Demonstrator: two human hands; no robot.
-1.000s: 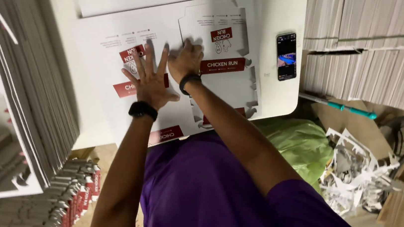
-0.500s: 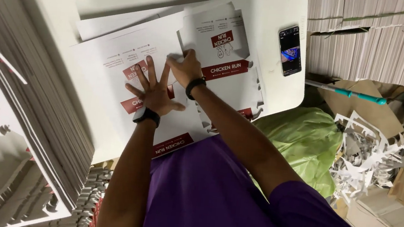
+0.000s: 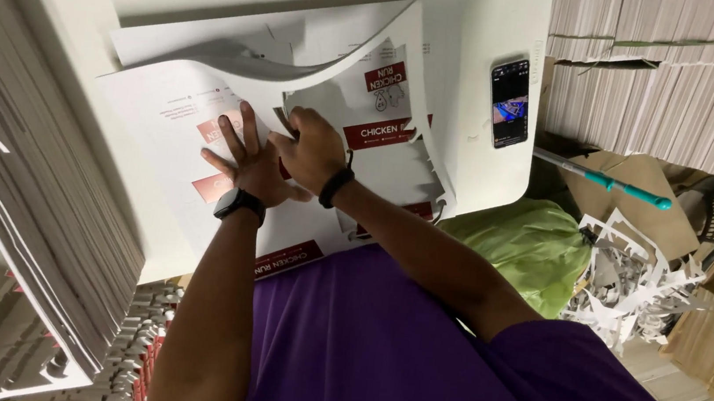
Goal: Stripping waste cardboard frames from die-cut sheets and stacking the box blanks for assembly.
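Your left hand (image 3: 246,158) lies flat with the fingers spread wide, palm down on the printed cardboard sheet (image 3: 180,116), and that reads as a hold-down: the weight keeps the sheet from sliding on the white bench (image 3: 500,12) while the other hand works. Your right hand (image 3: 314,147) crosses just beside it, touching at the thumb side, fingers curled and pressed together over an inner edge of the die-cut box blank (image 3: 382,132); whether the fingertips pinch the card or only press it you cannot tell, since the knuckles hide them. The waste border (image 3: 337,57) of the sheet curls up off the bench in an arc on the far side of your hands, so the cut piece seems to be coming apart from its surround right where the right hand bears down. The blank itself lies under and to the right of that hand, its red panels showing, reaching toward the right edge of the bench. A phone (image 3: 509,101) rests farther right on the bench, well apart from the card. Off the bench to the right lie a green bag (image 3: 538,246), white paper scraps (image 3: 623,273) and a teal-handled tool (image 3: 615,183); tall stacks of sheets (image 3: 16,165) rise at the left
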